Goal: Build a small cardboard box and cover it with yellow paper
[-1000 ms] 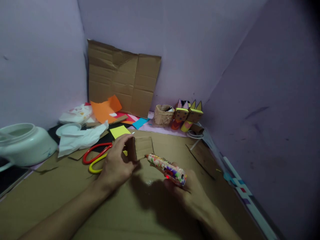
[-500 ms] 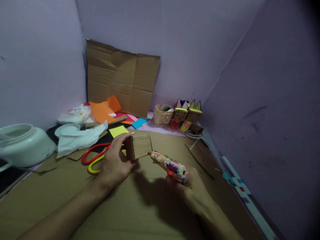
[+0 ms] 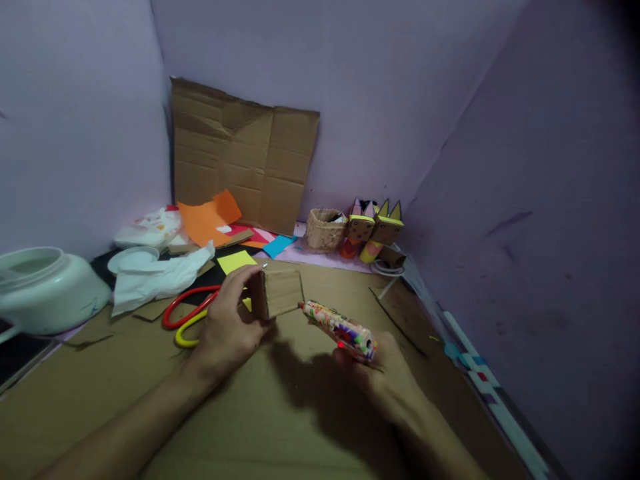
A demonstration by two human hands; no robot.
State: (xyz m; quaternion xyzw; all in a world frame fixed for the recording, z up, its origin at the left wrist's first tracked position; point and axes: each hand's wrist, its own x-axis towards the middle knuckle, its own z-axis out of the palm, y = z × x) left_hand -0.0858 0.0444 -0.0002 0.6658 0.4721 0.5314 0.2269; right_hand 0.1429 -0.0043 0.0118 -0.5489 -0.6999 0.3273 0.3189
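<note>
My left hand (image 3: 235, 323) grips a small cardboard box (image 3: 283, 293) by its left side, with one flat face turned toward me. A flower-patterned glue gun (image 3: 343, 330) with a lit red light is held in my right hand (image 3: 373, 373). Its nozzle points left and sits at the box's right edge; whether it touches cannot be made out. My right fingers are partly hidden behind the gun. Just left of my left hand lie scissors with red and yellow handles (image 3: 183, 313), their blades out of sight.
Cardboard (image 3: 240, 427) covers the table. At left stand a white pot (image 3: 60, 300) and crumpled tissue (image 3: 160, 280). Orange paper (image 3: 207, 220) lies before a leaning cardboard sheet (image 3: 240, 160). A woven basket (image 3: 323, 233) and two eared cardboard figures (image 3: 385, 233) stand at the back.
The glue gun's nozzle has shifted very slightly right along the box's edge. My left hand and the box hold almost the same position.
</note>
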